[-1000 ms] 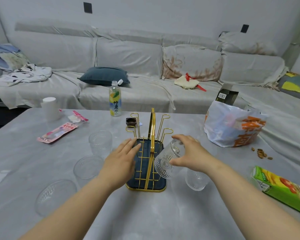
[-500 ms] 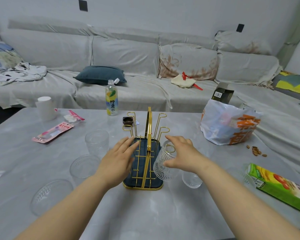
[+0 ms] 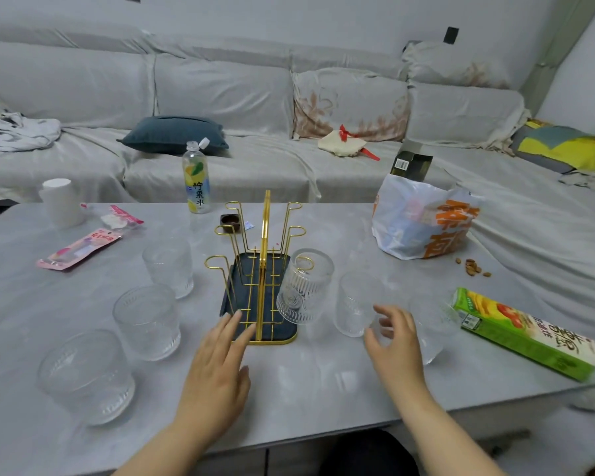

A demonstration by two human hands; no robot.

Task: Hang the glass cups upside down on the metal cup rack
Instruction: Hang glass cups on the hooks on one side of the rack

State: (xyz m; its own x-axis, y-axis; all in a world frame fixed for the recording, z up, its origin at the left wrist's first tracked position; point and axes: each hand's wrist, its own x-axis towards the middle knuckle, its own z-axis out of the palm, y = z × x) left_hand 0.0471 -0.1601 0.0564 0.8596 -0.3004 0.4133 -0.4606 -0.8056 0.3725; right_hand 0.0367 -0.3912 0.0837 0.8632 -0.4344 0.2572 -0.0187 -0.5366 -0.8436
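Observation:
A gold wire cup rack [image 3: 263, 269] with a dark base stands mid-table. One ribbed glass cup [image 3: 304, 286] hangs upside down on its front right hook. My left hand [image 3: 217, 369] lies flat, fingertips touching the rack's front left corner. My right hand [image 3: 394, 341] hovers with fingers spread, holding nothing, just in front of an upright glass [image 3: 354, 304]; another glass [image 3: 430, 328] stands right of that hand. Three more upright glasses sit left of the rack: a far glass [image 3: 168, 266], a middle glass [image 3: 147, 321] and a near glass [image 3: 86, 376].
A green carton [image 3: 526, 333] lies at the right. A plastic bag [image 3: 423, 221], scattered nuts [image 3: 471, 266], a drink bottle [image 3: 196, 180], pink packets [image 3: 79, 247] and a white cup [image 3: 61, 202] sit farther back. The table's near edge runs below my wrists; a sofa lies behind.
My right hand let go of the glass, which now hangs on the rack's front right hook, and drew back toward me. My left hand slid back to the rack's front corner.

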